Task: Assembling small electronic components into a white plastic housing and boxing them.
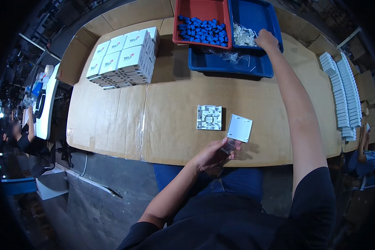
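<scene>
my left hand [209,156] gripped white panel [239,127] | my right hand [267,40] was at white parts [242,36] in blue tray [254,12] | right grip: couldn't tell

The person wears a plain black T-shirt [246,227] with short sleeves; the left sleeve [142,234] and the right sleeve [314,193] both end in a straight hem above the elbow. Below the shirt shows a pair of blue trousers [250,182], denim by the look of them, with a pale seam-like line at the front. The forearms, left hand [214,156] and right hand [266,40] are bare.
</scene>
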Demonstrator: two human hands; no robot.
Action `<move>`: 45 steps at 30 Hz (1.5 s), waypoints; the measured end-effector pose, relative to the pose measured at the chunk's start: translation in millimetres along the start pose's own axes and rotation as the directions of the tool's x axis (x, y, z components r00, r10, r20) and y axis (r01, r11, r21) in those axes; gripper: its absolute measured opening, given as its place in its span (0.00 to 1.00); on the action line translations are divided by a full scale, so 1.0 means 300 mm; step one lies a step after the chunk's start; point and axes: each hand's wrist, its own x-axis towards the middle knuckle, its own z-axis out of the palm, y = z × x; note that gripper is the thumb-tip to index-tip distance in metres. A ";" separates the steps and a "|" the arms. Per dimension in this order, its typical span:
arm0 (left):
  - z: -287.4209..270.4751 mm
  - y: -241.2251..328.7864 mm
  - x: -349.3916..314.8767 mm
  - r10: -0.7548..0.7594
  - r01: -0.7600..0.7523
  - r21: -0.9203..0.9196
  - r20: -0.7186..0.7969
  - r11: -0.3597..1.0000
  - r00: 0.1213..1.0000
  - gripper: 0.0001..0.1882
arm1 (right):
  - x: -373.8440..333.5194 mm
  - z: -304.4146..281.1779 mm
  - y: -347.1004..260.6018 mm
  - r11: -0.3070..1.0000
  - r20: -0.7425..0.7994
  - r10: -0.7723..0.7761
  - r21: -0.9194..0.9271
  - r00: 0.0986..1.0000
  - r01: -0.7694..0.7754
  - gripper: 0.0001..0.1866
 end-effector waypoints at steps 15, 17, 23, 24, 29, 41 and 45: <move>0.010 -0.004 -0.001 0.034 -0.034 0.035 0.011 0.999 0.999 0.29 | 0.018 -0.018 0.153 0.662 -0.187 -0.077 0.725 0.979 0.191 0.16; 0.006 -0.009 -0.023 0.047 -0.044 0.063 -0.046 0.997 0.998 0.29 | -0.123 -0.078 0.086 0.389 -0.023 -0.118 0.919 0.993 0.067 0.14; 0.004 -0.022 -0.023 0.029 -0.025 0.075 -0.048 0.997 0.998 0.31 | -0.516 -0.189 0.030 -0.212 -0.077 -0.248 0.977 0.966 0.023 0.08; 0.004 -0.024 -0.019 0.029 -0.024 0.072 -0.066 0.997 0.997 0.31 | -0.555 -0.196 0.044 -0.205 -0.070 -0.243 0.979 0.967 0.019 0.08; -0.008 -0.021 -0.009 0.050 -0.049 0.032 -0.050 0.998 0.997 0.32 | -0.885 -0.142 0.063 -0.237 -0.016 -0.303 0.970 0.953 -0.059 0.07; -0.016 -0.029 -0.019 0.039 -0.038 -0.041 0.026 0.998 0.999 0.27 | -1.392 0.023 0.039 0.298 0.017 -0.332 0.951 0.943 0.088 0.07; 0.026 -0.043 -0.031 0.083 -0.082 0.043 -0.032 0.996 0.996 0.28 | -1.400 -0.014 0.044 0.466 0.030 -0.348 0.873 0.937 0.146 0.05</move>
